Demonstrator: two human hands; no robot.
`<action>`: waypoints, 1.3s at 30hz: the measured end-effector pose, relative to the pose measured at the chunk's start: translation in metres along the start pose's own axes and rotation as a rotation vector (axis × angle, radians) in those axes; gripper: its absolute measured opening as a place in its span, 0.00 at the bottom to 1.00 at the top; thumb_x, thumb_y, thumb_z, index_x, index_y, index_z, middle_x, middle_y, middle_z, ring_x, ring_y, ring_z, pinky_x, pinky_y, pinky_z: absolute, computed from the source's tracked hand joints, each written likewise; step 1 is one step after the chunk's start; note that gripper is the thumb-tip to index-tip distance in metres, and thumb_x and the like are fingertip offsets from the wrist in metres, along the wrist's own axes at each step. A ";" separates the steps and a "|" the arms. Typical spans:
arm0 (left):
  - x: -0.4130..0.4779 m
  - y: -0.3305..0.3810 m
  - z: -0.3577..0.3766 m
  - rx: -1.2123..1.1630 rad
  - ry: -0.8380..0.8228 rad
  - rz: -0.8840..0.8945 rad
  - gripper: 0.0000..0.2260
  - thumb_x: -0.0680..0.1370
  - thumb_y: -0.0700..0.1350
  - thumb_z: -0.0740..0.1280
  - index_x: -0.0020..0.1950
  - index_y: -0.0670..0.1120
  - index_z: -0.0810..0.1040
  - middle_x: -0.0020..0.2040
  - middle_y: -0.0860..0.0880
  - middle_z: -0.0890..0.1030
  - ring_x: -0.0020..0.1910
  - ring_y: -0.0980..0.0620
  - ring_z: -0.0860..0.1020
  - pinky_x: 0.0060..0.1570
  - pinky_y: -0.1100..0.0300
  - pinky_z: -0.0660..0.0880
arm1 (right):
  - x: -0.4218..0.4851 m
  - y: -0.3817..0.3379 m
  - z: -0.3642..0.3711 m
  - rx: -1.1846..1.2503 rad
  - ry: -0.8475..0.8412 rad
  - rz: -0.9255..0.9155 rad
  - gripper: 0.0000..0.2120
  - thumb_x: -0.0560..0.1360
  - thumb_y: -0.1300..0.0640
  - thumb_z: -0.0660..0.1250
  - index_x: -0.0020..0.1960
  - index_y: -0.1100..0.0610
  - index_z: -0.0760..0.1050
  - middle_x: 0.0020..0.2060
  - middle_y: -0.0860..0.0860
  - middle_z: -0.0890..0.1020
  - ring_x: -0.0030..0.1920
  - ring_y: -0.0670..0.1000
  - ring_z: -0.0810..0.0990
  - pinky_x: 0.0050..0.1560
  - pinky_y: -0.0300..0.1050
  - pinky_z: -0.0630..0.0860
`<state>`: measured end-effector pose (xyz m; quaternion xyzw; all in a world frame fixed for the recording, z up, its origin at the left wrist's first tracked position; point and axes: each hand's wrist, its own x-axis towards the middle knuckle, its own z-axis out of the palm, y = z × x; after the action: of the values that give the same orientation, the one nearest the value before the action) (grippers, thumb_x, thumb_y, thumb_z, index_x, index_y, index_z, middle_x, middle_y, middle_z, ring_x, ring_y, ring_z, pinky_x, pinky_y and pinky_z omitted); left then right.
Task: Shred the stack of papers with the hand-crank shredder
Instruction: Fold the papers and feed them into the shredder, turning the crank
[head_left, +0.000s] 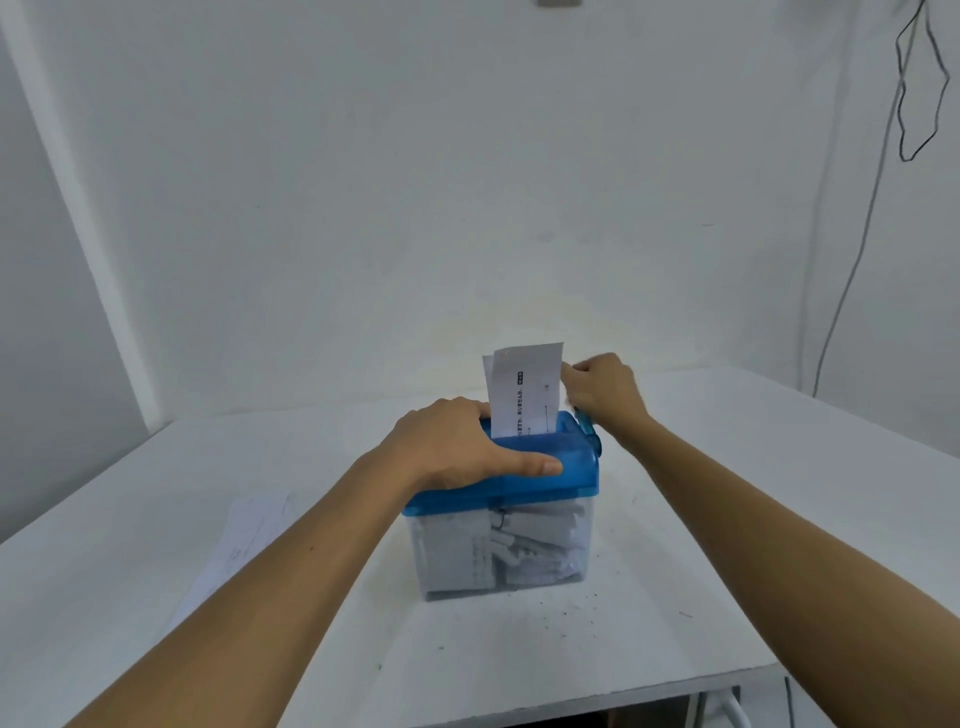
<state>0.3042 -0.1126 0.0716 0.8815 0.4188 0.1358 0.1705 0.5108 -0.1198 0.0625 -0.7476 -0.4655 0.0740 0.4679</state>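
Observation:
A hand-crank shredder (566, 467) with a blue lid stands on a white table (779, 545). Its clear bin (498, 556) holds several white paper strips. A printed sheet (524, 389) stands upright in the lid's slot. My left hand (462, 441) lies over the lid's left side, thumb along the front edge, fingers curled over the back. My right hand (602, 387) grips the blue crank (589, 428) at the lid's right end, raised beside the sheet. A thin stack of papers (244, 540) lies flat on the table to the left, partly behind my left forearm.
The white wall (467, 182) rises right behind the table. A dark cable (919, 93) hangs on the wall at the upper right. The table's front edge (623, 701) runs close below the shredder, and dark specks dot the tabletop near the bin.

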 end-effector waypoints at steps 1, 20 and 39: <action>0.000 0.000 0.000 -0.003 0.001 0.003 0.45 0.56 0.81 0.66 0.71 0.65 0.72 0.62 0.60 0.79 0.54 0.54 0.78 0.50 0.58 0.77 | 0.002 0.006 0.004 0.017 -0.035 0.044 0.24 0.79 0.45 0.64 0.30 0.57 0.67 0.26 0.52 0.73 0.27 0.51 0.69 0.34 0.45 0.71; -0.005 0.008 -0.002 0.006 -0.012 -0.041 0.45 0.57 0.81 0.68 0.70 0.62 0.73 0.64 0.58 0.78 0.57 0.52 0.77 0.56 0.53 0.76 | -0.097 0.030 -0.049 0.016 -0.493 0.315 0.21 0.83 0.56 0.54 0.46 0.66 0.80 0.34 0.57 0.85 0.32 0.53 0.85 0.35 0.43 0.82; -0.002 0.007 -0.001 0.031 -0.009 -0.080 0.51 0.50 0.83 0.65 0.70 0.62 0.72 0.58 0.56 0.78 0.54 0.50 0.78 0.56 0.50 0.78 | -0.050 -0.020 -0.068 -0.162 0.007 -0.183 0.19 0.73 0.46 0.69 0.30 0.58 0.77 0.29 0.51 0.83 0.32 0.52 0.81 0.36 0.48 0.78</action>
<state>0.3074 -0.1177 0.0753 0.8672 0.4549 0.1186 0.1641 0.5074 -0.1983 0.0988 -0.7376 -0.5344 -0.0096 0.4126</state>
